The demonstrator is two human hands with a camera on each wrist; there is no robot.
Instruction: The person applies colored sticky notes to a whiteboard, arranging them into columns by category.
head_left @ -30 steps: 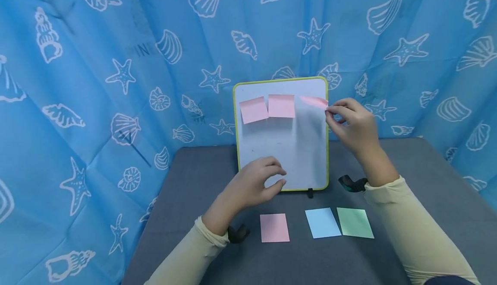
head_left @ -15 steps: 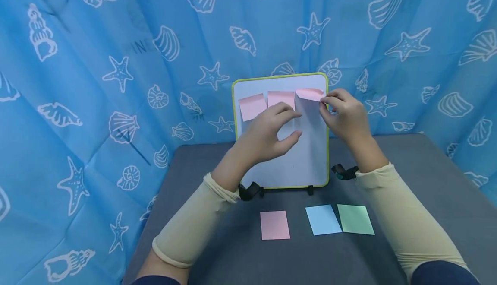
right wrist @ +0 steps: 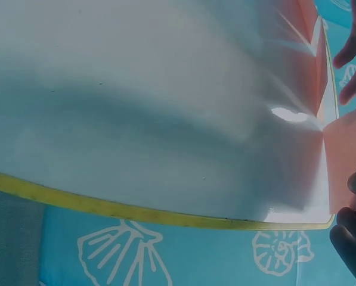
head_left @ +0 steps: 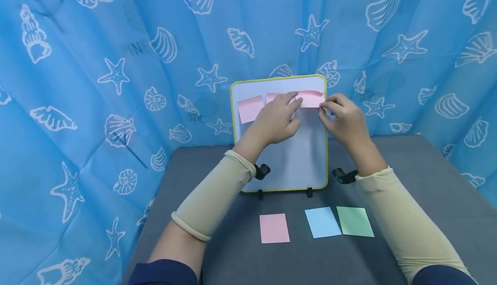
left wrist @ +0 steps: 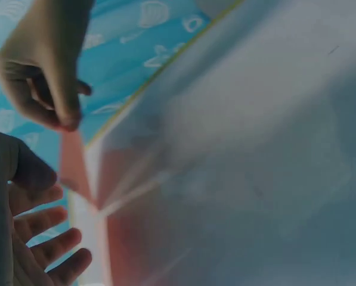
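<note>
A pink sticky note (head_left: 311,99) is at the whiteboard's (head_left: 303,159) upper right, its top edge curling. My right hand (head_left: 346,118) pinches its lower right corner between thumb and finger. My left hand (head_left: 276,118) reaches in from the left, fingertips at the note's left side; whether they touch it I cannot tell. In the left wrist view its fingers (left wrist: 52,247) are spread and grip nothing. Another pink note (head_left: 250,109) sticks to the board's upper left. The middle pink note (head_left: 273,97) is mostly hidden behind my left hand.
On the grey table (head_left: 233,259) in front of the board lie a pink note (head_left: 274,229), a blue note (head_left: 323,222) and a green note (head_left: 355,221). Black feet (head_left: 309,192) support the yellow-rimmed board. A blue shell-patterned curtain (head_left: 155,0) hangs behind.
My left hand has risen from low on the board to the held note's left side. The right hand has shifted slightly left with the note, which now shows more of its face.
</note>
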